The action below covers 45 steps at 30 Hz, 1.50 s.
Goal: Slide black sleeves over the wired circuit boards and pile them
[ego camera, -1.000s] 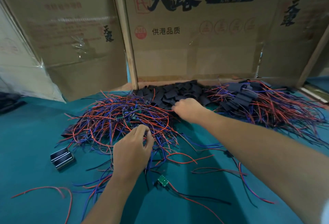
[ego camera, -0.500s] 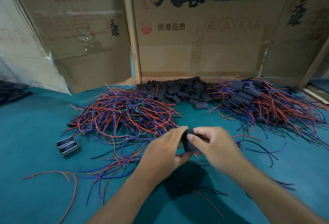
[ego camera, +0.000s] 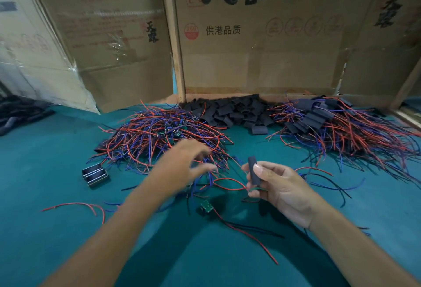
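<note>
Presently, head view only. Right hand [ego camera: 281, 189] pinching one black sleeve [ego camera: 253, 171] between thumb and fingers, sleeve upright, upper end standing clear above the thumb; held so, apparently, to keep an open mouth presented for a board. Left hand [ego camera: 182, 168] blurred, fingers spread loosely and holding nothing, placed level with the grip and well to its left, over the near edge of the unsleeved wire heap [ego camera: 159, 136]; judged to be reaching for the next piece. Loose circuit board [ego camera: 206, 207] lying flat on the green table [ego camera: 45, 229], below and left of the grip, red and black leads trailing toward the wearer. Red wire loop [ego camera: 227, 184] just beside the sleeve's lower end; whether threaded into it, cannot tell. Spare sleeve stock [ego camera: 234, 111] beyond the grip against the cardboard wall [ego camera: 262, 63]. Finished pile [ego camera: 330, 124] beyond and right of the grip, on the holding hand's side, presumably for a short drop-off. Small metal part [ego camera: 94, 174] far left of the grip, untouched.
</note>
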{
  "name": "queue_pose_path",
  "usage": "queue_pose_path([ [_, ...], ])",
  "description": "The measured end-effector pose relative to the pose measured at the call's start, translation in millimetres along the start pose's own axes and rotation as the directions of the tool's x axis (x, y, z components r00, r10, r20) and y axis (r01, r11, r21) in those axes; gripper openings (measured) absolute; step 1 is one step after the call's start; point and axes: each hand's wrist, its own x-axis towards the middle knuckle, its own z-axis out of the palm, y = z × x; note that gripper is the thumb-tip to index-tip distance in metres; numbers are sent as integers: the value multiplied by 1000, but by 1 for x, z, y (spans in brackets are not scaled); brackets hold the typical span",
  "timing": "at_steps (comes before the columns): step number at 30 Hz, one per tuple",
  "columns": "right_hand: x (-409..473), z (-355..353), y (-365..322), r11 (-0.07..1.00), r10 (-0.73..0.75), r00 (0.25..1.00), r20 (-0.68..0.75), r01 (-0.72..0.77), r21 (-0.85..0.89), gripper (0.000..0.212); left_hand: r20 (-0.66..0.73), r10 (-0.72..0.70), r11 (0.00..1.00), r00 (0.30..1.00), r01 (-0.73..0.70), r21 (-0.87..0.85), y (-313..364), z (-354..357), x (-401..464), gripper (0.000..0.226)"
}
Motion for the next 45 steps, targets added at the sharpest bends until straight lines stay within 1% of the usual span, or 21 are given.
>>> queue_pose_path([
  [2, 2, -1, -1, 1000, -16, 1000, -26, 16, 4, 43, 122, -200, 949, 972, 161, 270, -30, -14, 5, 26],
  [3, 2, -1, 0, 1000, -20, 999, -32, 20, -1, 44, 178, -271, 916, 946, 197, 348, -41, -14, 5, 24],
  [5, 3, 0, 1, 1000, -24, 999, -38, 24, -17, 44, 220, -312, 901, 924, 214, 376, -50, -9, 4, 23],
  [8, 2, 3, 2, 999, -21, 999, -42, 20, -43, 40, 191, -291, 926, 937, 226, 301, -49, -5, 5, 20],
  [10, 2, 2, 2, 998, -25, 998, -51, 23, -53, 42, 190, -294, 940, 937, 247, 235, -43, -11, 6, 19],
  [12, 2, 1, 1, 998, -30, 998, -63, 26, -56, 47, 163, -267, 948, 950, 229, 220, -36, -20, 5, 19],
  [14, 3, -1, 0, 998, -43, 996, -83, 39, -44, 47, 70, -221, 955, 973, 201, 216, -27, -29, 3, 20],
  [17, 5, -4, 1, 996, -85, 990, -112, 85, -9, 44, -95, -133, 983, 987, 144, 115, -9, -40, -2, 21],
  [20, 6, -7, 2, 995, -101, 987, -125, 101, -7, 44, -205, -114, 993, 972, 118, 10, 10, -47, -4, 22],
  [23, 7, -8, 4, 994, -100, 985, -142, 95, -45, 46, -262, -108, 994, 959, 99, -51, 26, -50, -1, 23],
  [25, 8, -8, 5, 992, -112, 979, -168, 102, -71, 47, -299, -135, 986, 945, 100, -131, 33, -47, 1, 21],
  [27, 8, -9, 4, 984, -153, 966, -208, 130, -118, 45, -332, -199, 964, 922, 123, -237, 36, -38, 1, 22],
  [29, 7, -10, 4, 961, -204, 950, -238, 148, -234, 36, -328, -292, 910, 898, 156, -385, 36, -27, -1, 25],
  [32, 8, -16, 1, 887, -275, 925, -262, 139, -441, 11, -271, -405, 756, 873, 153, -636, 32, -13, -2, 30],
  [34, 10, -19, 0, 832, -330, 903, -274, 141, -536, 9, -213, -467, 577, 858, 113, -809, 30, -6, -1, 28],
  [36, 11, -21, 0, 843, -346, 894, -285, 163, -513, 9, -166, -535, 392, 829, 70, -917, 31, 0, -2, 17],
  [37, 11, -21, 0, 862, -340, 895, -289, 174, -476, 9, -168, -564, 353, 808, 52, -934, 32, 3, -3, 12],
  [38, 11, -22, 0, 876, -331, 899, -288, 179, -447, 9, -183, -584, 350, 791, 41, -936, 32, 6, -3, 10],
  [40, 11, -21, 0, 880, -317, 909, -270, 176, -440, 9, -223, -593, 384, 774, 27, -923, 33, 9, -2, 12],
  [43, 10, -16, 1, 880, -290, 934, -208, 175, -440, 10, -235, -589, 352, 773, -17, -936, 31, 9, -2, 24],
  [45, 7, -11, 0, 915, -244, 957, -154, 175, -364, 16, -247, -578, 364, 777, -26, -931, 31, 9, -2, 32],
])
